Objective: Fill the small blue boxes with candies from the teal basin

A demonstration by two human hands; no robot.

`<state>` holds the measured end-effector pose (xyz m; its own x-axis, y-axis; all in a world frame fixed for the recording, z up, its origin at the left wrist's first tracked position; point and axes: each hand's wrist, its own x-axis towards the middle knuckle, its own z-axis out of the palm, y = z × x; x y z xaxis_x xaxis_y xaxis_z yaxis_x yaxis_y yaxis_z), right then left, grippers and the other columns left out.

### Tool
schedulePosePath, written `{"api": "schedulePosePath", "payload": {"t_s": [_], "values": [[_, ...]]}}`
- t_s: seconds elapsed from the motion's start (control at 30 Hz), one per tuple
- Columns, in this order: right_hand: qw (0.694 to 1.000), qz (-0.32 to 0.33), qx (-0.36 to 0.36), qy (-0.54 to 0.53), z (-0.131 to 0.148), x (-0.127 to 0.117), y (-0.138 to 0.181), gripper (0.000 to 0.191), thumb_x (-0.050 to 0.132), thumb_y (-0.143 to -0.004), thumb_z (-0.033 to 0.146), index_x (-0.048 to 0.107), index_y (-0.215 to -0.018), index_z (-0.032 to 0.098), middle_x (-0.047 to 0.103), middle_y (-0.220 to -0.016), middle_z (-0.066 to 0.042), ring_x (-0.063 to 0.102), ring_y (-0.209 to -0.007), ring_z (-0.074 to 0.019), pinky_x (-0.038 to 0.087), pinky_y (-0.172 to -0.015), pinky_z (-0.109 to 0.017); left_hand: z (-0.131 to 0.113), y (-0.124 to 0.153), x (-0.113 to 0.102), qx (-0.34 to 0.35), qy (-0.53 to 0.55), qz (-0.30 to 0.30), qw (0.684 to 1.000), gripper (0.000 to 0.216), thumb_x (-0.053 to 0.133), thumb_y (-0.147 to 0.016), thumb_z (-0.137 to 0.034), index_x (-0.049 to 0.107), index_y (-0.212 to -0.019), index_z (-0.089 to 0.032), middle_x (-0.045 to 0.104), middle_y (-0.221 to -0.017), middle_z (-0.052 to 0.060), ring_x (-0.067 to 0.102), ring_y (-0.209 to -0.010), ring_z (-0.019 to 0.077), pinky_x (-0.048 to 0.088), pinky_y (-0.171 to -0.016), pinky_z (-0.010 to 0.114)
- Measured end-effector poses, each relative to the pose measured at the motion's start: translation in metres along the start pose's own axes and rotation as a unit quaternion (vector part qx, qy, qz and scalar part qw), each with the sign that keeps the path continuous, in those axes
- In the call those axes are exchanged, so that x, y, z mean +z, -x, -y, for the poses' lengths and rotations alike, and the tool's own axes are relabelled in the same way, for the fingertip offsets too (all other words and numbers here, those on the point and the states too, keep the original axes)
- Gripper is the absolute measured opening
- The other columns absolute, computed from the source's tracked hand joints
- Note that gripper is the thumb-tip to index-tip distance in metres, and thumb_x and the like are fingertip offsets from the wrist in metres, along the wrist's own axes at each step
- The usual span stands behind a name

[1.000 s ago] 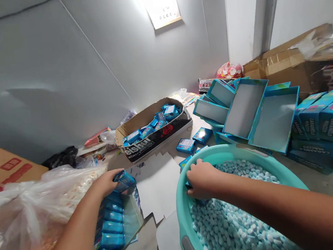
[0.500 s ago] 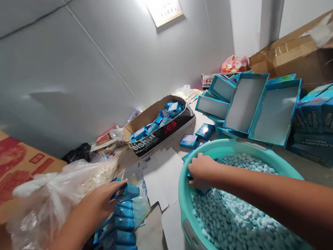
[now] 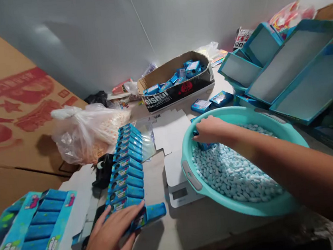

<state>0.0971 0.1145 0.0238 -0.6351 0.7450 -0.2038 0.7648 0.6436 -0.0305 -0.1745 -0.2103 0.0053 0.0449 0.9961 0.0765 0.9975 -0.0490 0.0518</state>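
Observation:
My left hand [image 3: 111, 237] is closed round a small blue box [image 3: 156, 212] at the near end of a long row of matching blue boxes [image 3: 129, 169]. That box sticks out to the right past the row. Inside the rim of a turquoise basin [image 3: 251, 210], my right hand [image 3: 210, 130] grips another small blue box [image 3: 206, 145], mostly hidden under the fingers. Pale blue candies [image 3: 238, 173] fill much of the basin, just below the right hand. A white scale [image 3: 177, 180] lies against the basin's left side.
Behind stands a cut-open carton [image 3: 181, 93] with blue boxes inside. Empty blue trays [image 3: 291, 62] are stacked at right. A blue display box [image 3: 31, 232] is at lower left, near a clear plastic bag [image 3: 79, 131] and a large brown carton [image 3: 17, 106].
The view has tilted down and turned left. My left hand has moved from the row's far part to its near end, still with a small blue box. My right hand stays in the basin.

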Motion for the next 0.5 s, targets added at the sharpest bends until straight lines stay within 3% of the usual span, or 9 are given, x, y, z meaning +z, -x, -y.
{"api": "schedulePosePath", "payload": {"t_s": [0.13,0.2,0.37,0.5], "values": [[0.999,0.030,-0.011,-0.006,-0.005,-0.004,0.000,0.052,0.053,-0.086,0.052,0.075,-0.108,0.011,0.072,-0.107,-0.021,0.066,-0.102,-0.0370,0.050,-0.086,-0.042,-0.014,-0.020,0.004,-0.003,-0.022,0.004,1.000,0.044,0.053,-0.084,-0.022,0.068,-0.124,-0.036,0.075,-0.118,-0.001,0.071,-0.106,0.0211,0.048,-0.102,0.039],[0.999,0.040,-0.013,-0.008,-0.006,-0.006,0.001,0.051,0.056,-0.084,0.051,0.075,-0.108,0.011,0.072,-0.109,-0.021,0.066,-0.102,-0.0362,0.050,-0.086,-0.041,-0.014,-0.023,0.007,-0.018,-0.036,-0.005,0.999,0.045,0.050,-0.085,-0.020,0.069,-0.123,-0.034,0.075,-0.116,0.001,0.071,-0.105,0.0221,0.049,-0.099,0.041],[0.999,0.039,-0.005,-0.001,-0.004,-0.008,0.004,0.053,0.059,-0.081,0.050,0.073,-0.113,0.010,0.071,-0.111,-0.021,0.067,-0.101,-0.0370,0.052,-0.083,-0.043,-0.007,-0.022,0.016,-0.065,-0.027,-0.003,0.997,0.050,0.044,-0.085,-0.015,0.066,-0.125,-0.035,0.075,-0.118,0.002,0.069,-0.110,0.0250,0.033,-0.112,0.059],[0.999,0.029,-0.014,-0.044,-0.012,-0.007,0.005,0.047,0.068,-0.075,0.049,0.075,-0.102,0.012,0.073,-0.099,-0.019,0.069,-0.091,-0.0351,0.054,-0.076,-0.042,-0.011,-0.017,0.017,-0.099,0.003,-0.035,0.994,0.052,0.049,-0.084,-0.016,0.060,-0.131,-0.035,0.071,-0.125,0.002,0.066,-0.116,0.0265,0.022,-0.117,0.065]]}}
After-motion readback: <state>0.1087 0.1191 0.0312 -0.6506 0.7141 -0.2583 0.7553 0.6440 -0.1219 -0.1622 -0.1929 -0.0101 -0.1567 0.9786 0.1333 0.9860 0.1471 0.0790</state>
